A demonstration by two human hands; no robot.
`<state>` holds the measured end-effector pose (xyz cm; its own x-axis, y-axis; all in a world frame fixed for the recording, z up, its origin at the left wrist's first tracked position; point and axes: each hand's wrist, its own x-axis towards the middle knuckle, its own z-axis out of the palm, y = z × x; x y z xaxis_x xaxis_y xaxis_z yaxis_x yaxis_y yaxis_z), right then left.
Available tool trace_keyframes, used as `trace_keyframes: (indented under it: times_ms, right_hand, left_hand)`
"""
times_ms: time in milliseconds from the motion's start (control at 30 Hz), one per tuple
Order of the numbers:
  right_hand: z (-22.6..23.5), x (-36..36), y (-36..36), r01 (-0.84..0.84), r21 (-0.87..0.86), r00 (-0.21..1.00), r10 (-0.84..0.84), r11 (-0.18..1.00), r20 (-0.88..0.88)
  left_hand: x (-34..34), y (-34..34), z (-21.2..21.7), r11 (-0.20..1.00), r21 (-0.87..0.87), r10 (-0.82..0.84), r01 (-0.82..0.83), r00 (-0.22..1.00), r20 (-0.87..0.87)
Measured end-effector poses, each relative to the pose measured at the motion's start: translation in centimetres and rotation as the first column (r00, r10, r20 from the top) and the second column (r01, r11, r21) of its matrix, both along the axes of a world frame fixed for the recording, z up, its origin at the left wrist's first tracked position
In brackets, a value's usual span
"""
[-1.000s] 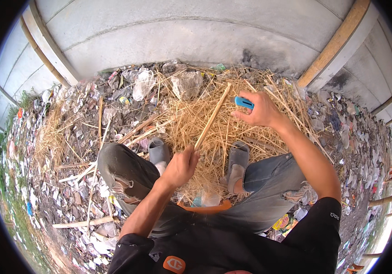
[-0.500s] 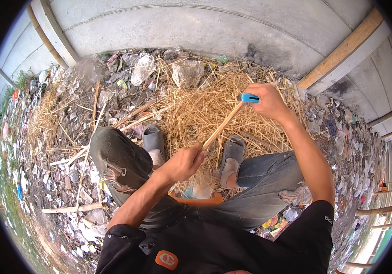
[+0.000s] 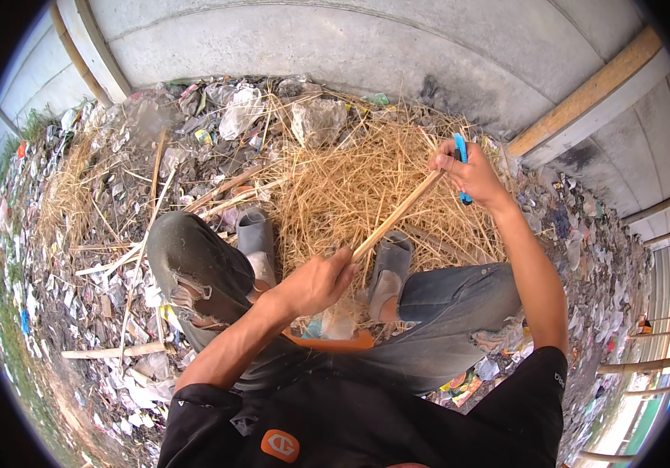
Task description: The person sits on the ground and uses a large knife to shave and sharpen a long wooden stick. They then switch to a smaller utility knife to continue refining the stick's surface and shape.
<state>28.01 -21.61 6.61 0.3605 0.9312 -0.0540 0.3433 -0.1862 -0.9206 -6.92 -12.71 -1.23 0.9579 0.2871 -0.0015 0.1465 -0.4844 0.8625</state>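
Note:
My left hand (image 3: 318, 282) is closed around the near end of a pale bamboo stick (image 3: 397, 216). The stick slants up to the right, over a heap of dry straw-like shavings (image 3: 342, 191). At its far end is my right hand (image 3: 475, 178), closed on a blue box cutter (image 3: 460, 145). The cutter stands roughly upright across the fingers, which also meet the stick's tip. I cannot make out the blade. Below the stick are my feet in grey slippers (image 3: 255, 236), with my knees spread to either side.
A concrete wall (image 3: 288, 47) with a bamboo post (image 3: 584, 90) closes off the far side. A pale rock (image 3: 318, 121) lies against the shavings. Loose bamboo strips (image 3: 116, 351) and litter cover the ground at left. Something orange (image 3: 331, 342) sits between my legs.
My right hand has turned, so the cutter has swung from lying sideways to upright. That hand has also shifted slightly right. My left hand keeps its hold on the stick.

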Motion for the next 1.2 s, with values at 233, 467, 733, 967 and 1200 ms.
trace_keyframes:
  times_ms: [233, 467, 733, 967, 1200]
  right_hand:
    - [0.5, -0.1, 0.0, 0.062, 0.061, 0.930, -0.036, 0.996, -0.365]
    - [-0.2, 2.5, -0.6, -0.124, 0.180, 0.763, 0.210, 0.976, -0.611]
    - [3.5, 1.0, -1.1, 0.239, 0.219, 0.961, -0.199, 0.946, -0.191]
    - [3.6, -0.5, -1.7, 0.396, -0.006, 0.802, -0.342, 0.918, 0.489]
    - [2.7, -4.9, -1.1, 0.068, -0.039, 0.920, -0.047, 0.997, 0.388]
  left_hand:
    - [-0.1, 0.0, 1.1, 1.000, -0.017, -0.007, 0.007, 1.000, -0.003]
    - [-0.2, -0.1, 1.1, 0.999, -0.025, -0.029, 0.029, 1.000, 0.002]
    - [0.1, 0.2, -0.3, 1.000, -0.013, 0.029, -0.029, 0.999, 0.017]
    - [0.4, 1.5, 0.7, 0.984, -0.123, 0.125, -0.127, 0.992, -0.021]
    - [0.9, 2.3, 0.5, 0.604, -0.793, 0.137, -0.084, 0.991, 0.000]
